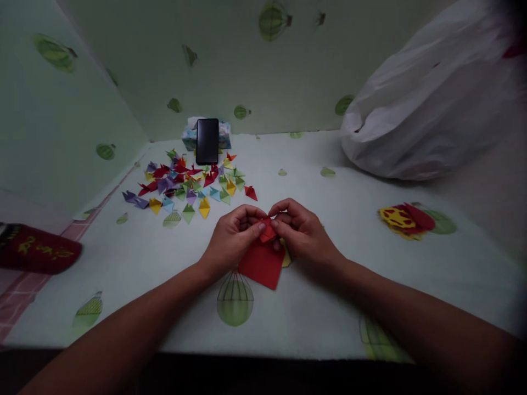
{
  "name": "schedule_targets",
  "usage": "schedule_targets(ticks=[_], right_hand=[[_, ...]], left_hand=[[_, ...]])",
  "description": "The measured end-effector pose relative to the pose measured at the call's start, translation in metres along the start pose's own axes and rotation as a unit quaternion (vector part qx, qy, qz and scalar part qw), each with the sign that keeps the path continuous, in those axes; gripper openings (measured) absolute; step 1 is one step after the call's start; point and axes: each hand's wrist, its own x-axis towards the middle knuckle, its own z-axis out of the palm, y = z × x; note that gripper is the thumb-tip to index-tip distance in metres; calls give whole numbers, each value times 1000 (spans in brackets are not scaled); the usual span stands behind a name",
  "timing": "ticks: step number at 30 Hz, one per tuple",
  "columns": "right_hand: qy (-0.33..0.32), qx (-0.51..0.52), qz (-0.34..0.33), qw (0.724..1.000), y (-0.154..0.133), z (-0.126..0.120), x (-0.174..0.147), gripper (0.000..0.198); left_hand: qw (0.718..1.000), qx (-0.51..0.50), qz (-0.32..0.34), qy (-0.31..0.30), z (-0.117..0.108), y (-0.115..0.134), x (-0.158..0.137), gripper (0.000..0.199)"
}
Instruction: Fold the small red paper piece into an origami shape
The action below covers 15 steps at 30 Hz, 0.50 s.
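Note:
Between both sets of fingertips is a small folded piece of red paper (268, 232), held above the table. My left hand (239, 233) pinches its left side, the thumb lying on top. On the right side my right hand (300, 230) pinches it in the same way; some fingers of both hands are hidden behind. Below them lies a square of red paper (262, 266), partly covered by the hands, with a bit of yellow paper (286, 257) showing at its right edge. Folded paper cranes (188, 213) in many colours lie in a loose group beyond my left hand.
A black phone (207, 141) leans upright against a tissue box (224, 135) at the back. A white plastic bag (411, 115) bulges over the right rear. Yellow and red paper cut-outs (397, 218) lie at right. A dark red cylindrical object (45, 249) rests at the left edge.

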Motion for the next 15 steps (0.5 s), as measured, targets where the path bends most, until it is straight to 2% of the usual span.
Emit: schedule_targets(ticks=[7,11,15], right_hand=[[-27,30,-3,999,5,1,2,26],[-13,34,2,999,3,2,2,26],[1,32,-29,999,5,1,3,24]], left_hand=[[999,-24,3,27,-1,1,0,19],[999,-26,-3,25,-1,0,0,18],[998,-24,-2,49,0,-1,1,15]])
